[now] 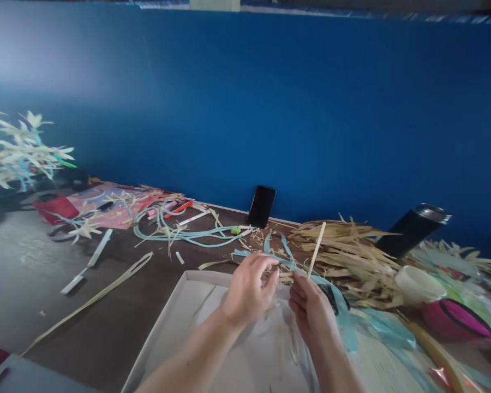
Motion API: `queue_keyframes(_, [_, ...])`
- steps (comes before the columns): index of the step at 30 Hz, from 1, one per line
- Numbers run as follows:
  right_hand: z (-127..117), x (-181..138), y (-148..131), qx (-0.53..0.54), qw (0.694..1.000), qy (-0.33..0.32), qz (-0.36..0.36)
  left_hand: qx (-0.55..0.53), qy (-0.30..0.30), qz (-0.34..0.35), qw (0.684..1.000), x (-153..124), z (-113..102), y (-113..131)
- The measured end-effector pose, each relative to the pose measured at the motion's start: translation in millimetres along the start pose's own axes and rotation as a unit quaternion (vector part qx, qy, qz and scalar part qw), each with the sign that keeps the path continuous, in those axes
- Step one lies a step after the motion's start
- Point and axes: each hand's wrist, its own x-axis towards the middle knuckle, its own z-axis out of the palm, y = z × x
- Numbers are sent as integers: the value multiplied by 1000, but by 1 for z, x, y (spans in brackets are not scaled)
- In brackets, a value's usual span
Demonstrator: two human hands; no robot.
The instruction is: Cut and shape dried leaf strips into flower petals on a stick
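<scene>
My left hand (251, 286) is over the white box lid (175, 305), fingers curled and thumb and forefinger nearly meeting. What it pinches is too small to make out. Close by on the right, my right hand (314, 308) is closed on a thin pale stick (317, 248), which points up from behind its fingers. Straw-coloured bits show between the two hands; whether they are held or lie behind, I cannot tell. Light blue ribbon (288, 248) curls just beyond the fingertips. Loose thin fibres lie on the white surface below.
A dark phone (262, 206) leans on the blue wall. Dried leaves (347, 256) are heaped at right, beside a black flask (411, 232), white cup (419, 285) and magenta pouch (458, 321). Blue cords (188, 236), markers (194, 218) and a looped straw strand (92, 300) lie left.
</scene>
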Motion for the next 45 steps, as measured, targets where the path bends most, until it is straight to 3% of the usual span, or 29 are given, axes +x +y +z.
queue_keyframes(3, [-1,0,-1,16,1000,-1,-3,68,6,114,991,-1,1,1])
queue_keyframes(7, [-2,0,-2,40,999,-17,3,138,-14,162,977,0,2,-2])
queue_keyframes(18, [0,-3,-3,11,1000,0,15,179,9,176,968,2,3,-8])
queue_keyframes(30, [-2,-4,-6,-26,999,-23,-7,198,20,185,963,1,1,-8])
queue_keyframes(39, [-1,-5,-8,-45,998,-28,-15,188,23,181,965,0,1,-8])
queue_keyframes(45, [1,-6,-10,-38,999,-37,-7,124,21,137,982,-2,5,-1])
